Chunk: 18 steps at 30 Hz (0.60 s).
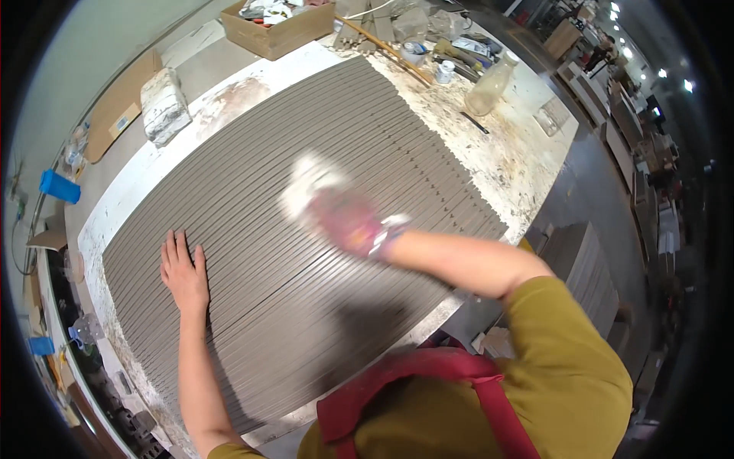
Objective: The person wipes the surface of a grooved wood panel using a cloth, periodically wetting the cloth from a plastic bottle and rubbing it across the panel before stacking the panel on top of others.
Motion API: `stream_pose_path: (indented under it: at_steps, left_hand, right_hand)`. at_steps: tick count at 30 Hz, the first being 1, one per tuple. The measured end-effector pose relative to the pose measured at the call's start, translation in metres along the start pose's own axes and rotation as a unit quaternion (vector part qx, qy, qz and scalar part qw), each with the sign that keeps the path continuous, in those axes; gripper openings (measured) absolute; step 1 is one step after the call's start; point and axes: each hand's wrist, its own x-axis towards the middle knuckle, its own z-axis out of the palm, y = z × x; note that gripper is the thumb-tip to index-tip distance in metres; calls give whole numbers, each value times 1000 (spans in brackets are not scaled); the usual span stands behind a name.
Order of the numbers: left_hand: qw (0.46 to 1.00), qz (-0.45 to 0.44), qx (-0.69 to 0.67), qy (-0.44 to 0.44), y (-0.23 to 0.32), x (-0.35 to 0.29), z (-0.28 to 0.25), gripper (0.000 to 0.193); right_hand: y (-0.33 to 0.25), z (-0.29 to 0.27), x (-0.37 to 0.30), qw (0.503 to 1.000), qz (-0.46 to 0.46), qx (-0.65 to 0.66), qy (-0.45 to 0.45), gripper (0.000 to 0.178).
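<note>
A large grey-brown grooved panel (252, 191) lies across the workbench, its surface lined with narrow parallel ridges. My left hand (183, 271) rests flat on the panel's left part, bare, fingers stretched out. Over the panel's middle, my right hand (348, 220) wears a stained pinkish glove and is smeared by motion. It grips a white cloth (310, 183), bunched up and blurred, at or just above the ridges. Whether the cloth touches the panel cannot be made out.
A cardboard box (279, 34) of rags stands at the back, with a wrapped white block (164, 107) left of it. At the back right are a wooden stick (386, 50), a clear bottle (491, 84), a small white jar (445, 72) and a dark blade-like tool (475, 122). Stacked boards (585, 264) stand to the right.
</note>
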Motion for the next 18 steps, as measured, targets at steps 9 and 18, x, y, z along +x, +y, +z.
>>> stream_pose_path:
  at_steps: [9,18]
  left_hand:
    - [984,-137,109,26,-191,-20,5,55]
    - [987,-134,81,19,-176,-25,-1,55]
  right_hand:
    - [150,-82,-4,966,225,-114,61,19]
    - [-16,1,36,991,-131,-2,-3,24]
